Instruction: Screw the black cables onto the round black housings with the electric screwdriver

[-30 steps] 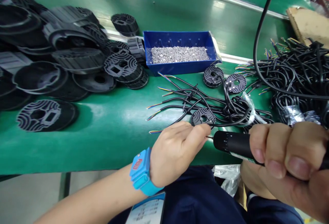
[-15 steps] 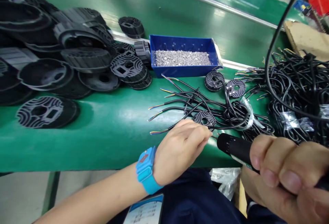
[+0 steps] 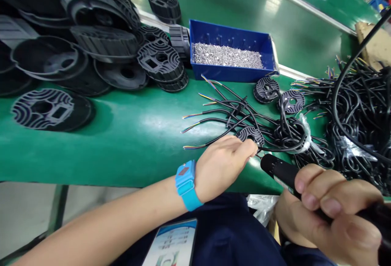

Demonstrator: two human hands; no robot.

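One ridged disc [image 3: 253,133] is partly hidden by the left hand [image 3: 222,167].

From my station I see a glossy green worktop [image 3: 143,156], light pooling on it in soft white patches. Beyond the worktop I make out a pale strip [image 3: 293,72], then another green surface [image 3: 220,1] and a second rail [image 3: 293,3]. Below the worktop's near edge, a dark green leg [image 3: 58,205] shows against grey floor [image 3: 27,205].

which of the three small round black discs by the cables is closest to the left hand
The lowest disc in the picture, partly hidden by the left hand; the other two discs sit farther back, nearer the blue bin.
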